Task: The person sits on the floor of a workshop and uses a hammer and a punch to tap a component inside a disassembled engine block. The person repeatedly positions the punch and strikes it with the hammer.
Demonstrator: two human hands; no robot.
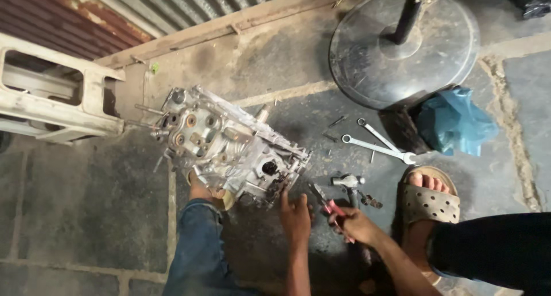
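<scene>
A grimy aluminium engine block [229, 144] lies on the stone floor in front of me, propped against my left foot. My left hand [295, 214] rests its fingertips on the block's lower right corner. My right hand [354, 224] grips red-handled pliers [327, 204], their jaws pointing up-left toward the block. A small hammer [348, 182] lies on the floor just above my right hand.
Two spanners [376, 145] lie right of the block with a few loose bolts. A round metal stand base [402, 46], a blue plastic bag [453, 121] and my sandalled right foot [427, 201] are on the right. A worn white plastic chair [51, 95] stands left.
</scene>
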